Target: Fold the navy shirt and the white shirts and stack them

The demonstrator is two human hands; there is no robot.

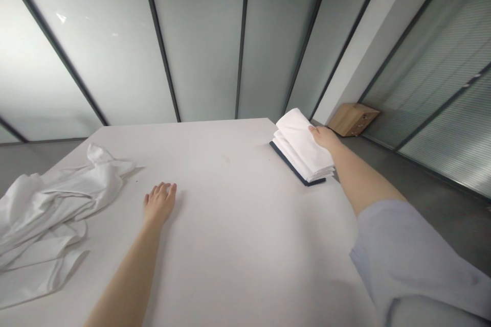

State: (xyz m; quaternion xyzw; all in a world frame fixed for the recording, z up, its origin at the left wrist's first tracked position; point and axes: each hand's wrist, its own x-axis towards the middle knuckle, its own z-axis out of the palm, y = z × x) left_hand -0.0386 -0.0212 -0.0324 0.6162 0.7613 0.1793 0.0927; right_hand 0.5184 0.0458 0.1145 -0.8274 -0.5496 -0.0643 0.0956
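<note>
At the right side of the table lies a stack of folded white cloth (pixel 301 145), with a dark navy layer (pixel 293 166) under it. My right hand (pixel 324 138) is at the stack's right edge, its thumb on the top white piece; the other fingers are mostly hidden, and it seems to grip that edge. My left hand (pixel 160 202) holds nothing. Its fingers are loosely bent and a little apart, low over the table or resting on it. To its left, a crumpled heap of white cloth (pixel 69 196) spreads toward the near left corner.
The white table (pixel 230 235) reaches to a far edge in front of frosted glass panels (pixel 199 36) with dark frames. Beyond the right edge, a wooden box-like cabinet (pixel 351 118) stands on the grey floor near a window with blinds (pixel 441 61).
</note>
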